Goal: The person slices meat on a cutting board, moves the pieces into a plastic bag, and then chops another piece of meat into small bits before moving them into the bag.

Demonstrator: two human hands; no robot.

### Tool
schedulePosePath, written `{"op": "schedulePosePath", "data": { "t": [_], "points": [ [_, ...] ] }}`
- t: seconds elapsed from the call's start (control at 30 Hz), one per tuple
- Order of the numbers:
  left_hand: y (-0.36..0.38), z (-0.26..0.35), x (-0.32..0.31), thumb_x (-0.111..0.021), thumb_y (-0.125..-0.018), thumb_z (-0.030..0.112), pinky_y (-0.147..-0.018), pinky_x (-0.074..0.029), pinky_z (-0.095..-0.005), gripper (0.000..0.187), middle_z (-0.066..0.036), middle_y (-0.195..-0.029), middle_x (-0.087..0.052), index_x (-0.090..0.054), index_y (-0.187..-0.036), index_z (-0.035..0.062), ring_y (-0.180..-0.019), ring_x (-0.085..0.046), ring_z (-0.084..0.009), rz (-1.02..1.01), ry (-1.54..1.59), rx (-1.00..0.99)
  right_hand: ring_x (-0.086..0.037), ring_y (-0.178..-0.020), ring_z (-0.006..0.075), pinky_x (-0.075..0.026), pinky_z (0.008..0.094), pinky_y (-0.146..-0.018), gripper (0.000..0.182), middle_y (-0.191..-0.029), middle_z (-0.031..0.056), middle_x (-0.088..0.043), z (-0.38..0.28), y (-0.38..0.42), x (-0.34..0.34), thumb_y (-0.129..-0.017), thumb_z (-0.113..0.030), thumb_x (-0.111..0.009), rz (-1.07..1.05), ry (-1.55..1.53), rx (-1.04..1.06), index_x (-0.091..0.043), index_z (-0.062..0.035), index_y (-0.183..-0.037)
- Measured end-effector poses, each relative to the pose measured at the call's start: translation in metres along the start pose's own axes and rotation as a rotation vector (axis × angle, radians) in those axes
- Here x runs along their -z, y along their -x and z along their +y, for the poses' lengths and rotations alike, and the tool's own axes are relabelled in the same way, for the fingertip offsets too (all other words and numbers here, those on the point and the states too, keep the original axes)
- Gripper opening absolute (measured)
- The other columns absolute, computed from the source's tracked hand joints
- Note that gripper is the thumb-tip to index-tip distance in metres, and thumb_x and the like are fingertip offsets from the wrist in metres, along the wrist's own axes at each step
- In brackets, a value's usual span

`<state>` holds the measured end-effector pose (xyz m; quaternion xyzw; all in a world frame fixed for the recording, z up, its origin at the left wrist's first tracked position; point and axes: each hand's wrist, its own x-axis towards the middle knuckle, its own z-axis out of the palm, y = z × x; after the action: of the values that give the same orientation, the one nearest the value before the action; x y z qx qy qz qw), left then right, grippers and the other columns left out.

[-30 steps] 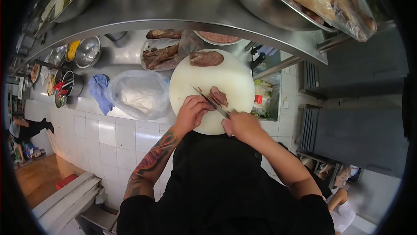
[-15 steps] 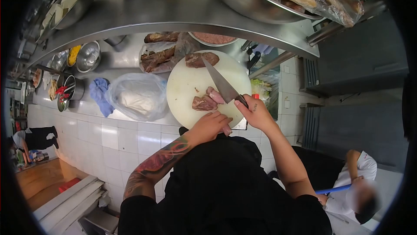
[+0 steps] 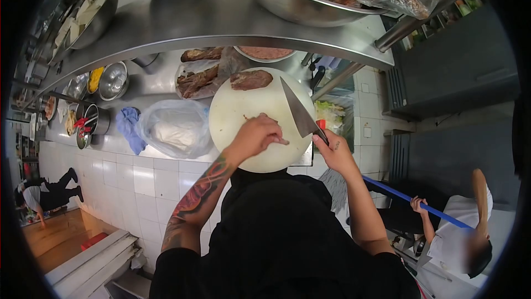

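Note:
My right hand [image 3: 335,151] is closed round the handle of a large knife [image 3: 299,112], its blade angled up and left over the right part of a round white cutting board [image 3: 228,110]. Over the board's middle is my left hand [image 3: 259,136], fingers curled and bent down; what they hold is mostly hidden beneath them. A brown piece of meat [image 3: 251,80] lies at the top of the board, apart from both hands. Small crumbs show beside my left hand.
Left of the board are a plastic bag of white contents [image 3: 176,132], a blue cloth [image 3: 129,127] and metal bowls [image 3: 113,81]. Bagged meat [image 3: 197,81] lies behind. A steel shelf [image 3: 221,25] crosses above. At the right, a person [image 3: 462,216] holds a blue pole [image 3: 409,198].
My left hand has moved up from the board's near edge to its middle, covering where the cut meat pieces lay. The knife has shifted right. The person's blue pole now shows at greater length.

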<state>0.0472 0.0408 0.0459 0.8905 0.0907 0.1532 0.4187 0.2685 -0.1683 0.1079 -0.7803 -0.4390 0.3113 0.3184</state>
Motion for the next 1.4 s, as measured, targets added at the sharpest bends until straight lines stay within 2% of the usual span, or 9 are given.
{"op": "schedulePosePath", "data": {
  "t": [0.07,0.17,0.23,0.27,0.4,0.67,1.13,1.3,1.4],
  "points": [
    [-0.004,-0.007,0.01,-0.082,-0.089,0.012,-0.092,-0.056,-0.047,0.016,-0.009,-0.114,-0.076,-0.079,-0.105,0.0109,-0.107,-0.07,-0.0346,0.016,-0.046,0.042,-0.062,-0.071,0.0226,-0.053,0.0401,-0.072,0.035,-0.078,0.018,-0.068,0.001,0.001,-0.001,-0.111,-0.033,-0.067,-0.037,0.044,-0.027,-0.069,0.0015,-0.112],
    [0.003,-0.022,0.024,-0.083,-0.088,0.01,-0.09,-0.056,-0.0468,0.02,-0.011,-0.109,-0.075,-0.08,-0.107,0.0064,-0.102,-0.07,-0.0353,0.39,-0.255,0.052,-0.064,-0.069,0.0288,-0.054,0.0417,-0.072,0.035,-0.08,0.0194,-0.069,0.001,0.005,-0.009,-0.111,-0.033,-0.067,-0.002,0.037,0.013,-0.068,0.002,-0.112],
    [0.025,-0.025,0.03,-0.083,-0.087,0.007,-0.089,-0.056,-0.0467,0.022,-0.011,-0.109,-0.074,-0.079,-0.109,0.0067,-0.102,-0.069,-0.0358,0.474,-0.252,0.087,-0.072,-0.077,0.0471,-0.056,0.0511,-0.072,0.033,-0.083,0.0258,-0.072,-0.01,0.011,-0.015,-0.109,-0.033,-0.068,-0.043,0.129,0.079,-0.066,-0.0003,-0.114],
    [0.037,-0.025,0.029,-0.083,-0.087,0.005,-0.088,-0.055,-0.0466,0.025,-0.01,-0.109,-0.074,-0.079,-0.111,0.007,-0.102,-0.069,-0.0363,0.557,-0.25,0.123,-0.072,-0.077,0.0471,-0.056,0.0511,-0.072,0.033,-0.083,0.0258,-0.072,-0.017,0.015,-0.02,-0.109,-0.033,-0.068,-0.043,0.127,0.077,-0.066,-0.0003,-0.114],
    [0.076,-0.015,0.003,-0.082,-0.086,0.002,-0.094,-0.056,-0.0453,0.027,-0.008,-0.111,-0.073,-0.078,-0.112,0.0086,-0.108,-0.067,-0.035,0.489,-0.228,0.059,-0.073,-0.077,0.0485,-0.057,0.0572,-0.072,0.028,-0.081,0.0244,-0.074,-0.041,0.026,-0.038,-0.108,-0.027,-0.066,-0.109,0.296,0.172,-0.061,-0.0033,-0.123],
    [0.081,-0.023,-0.019,-0.084,-0.083,0.001,-0.103,-0.056,-0.0462,0.032,-0.008,-0.122,-0.071,-0.078,-0.113,0.0081,-0.119,-0.066,-0.0355,0.417,-0.23,0.008,-0.074,-0.067,0.0427,-0.058,0.053,-0.063,0.027,-0.069,0.0206,-0.072,-0.067,0.037,-0.03,-0.108,-0.025,-0.065,-0.228,0.564,0.307,-0.061,0.0014,-0.105],
    [0.082,-0.033,-0.018,-0.083,-0.08,-0.002,-0.101,-0.057,-0.0446,0.031,-0.007,-0.122,-0.072,-0.079,-0.108,0.0097,-0.118,-0.068,-0.0351,0.442,-0.153,-0.002,-0.077,-0.089,0.0479,-0.059,0.0582,-0.085,0.031,-0.093,0.0298,-0.077,-0.119,-0.023,-0.062,-0.109,-0.026,-0.059,-0.39,0.625,0.137,-0.065,0.0043,-0.11],
    [0.084,-0.032,-0.02,-0.084,-0.081,0.0,-0.101,-0.057,-0.045,0.028,-0.006,-0.121,-0.072,-0.079,-0.107,0.0096,-0.118,-0.068,-0.0343,0.453,-0.127,-0.003,-0.077,-0.089,0.0475,-0.059,0.059,-0.081,0.033,-0.093,0.0289,-0.077,-0.121,0.007,-0.026,-0.109,-0.028,-0.062,-0.504,0.683,0.02,-0.064,0.0044,-0.112],
    [0.083,-0.035,-0.02,-0.085,-0.082,0.001,-0.101,-0.056,-0.0452,0.028,-0.006,-0.122,-0.073,-0.079,-0.107,0.0099,-0.117,-0.068,-0.0342,0.447,-0.115,-0.002,-0.077,-0.089,0.0477,-0.059,0.0597,-0.08,0.031,-0.094,0.028,-0.077,-0.074,-0.022,-0.091,-0.108,-0.027,-0.063,-0.352,0.614,0.068,-0.063,0.0036,-0.113]
  ]
}}
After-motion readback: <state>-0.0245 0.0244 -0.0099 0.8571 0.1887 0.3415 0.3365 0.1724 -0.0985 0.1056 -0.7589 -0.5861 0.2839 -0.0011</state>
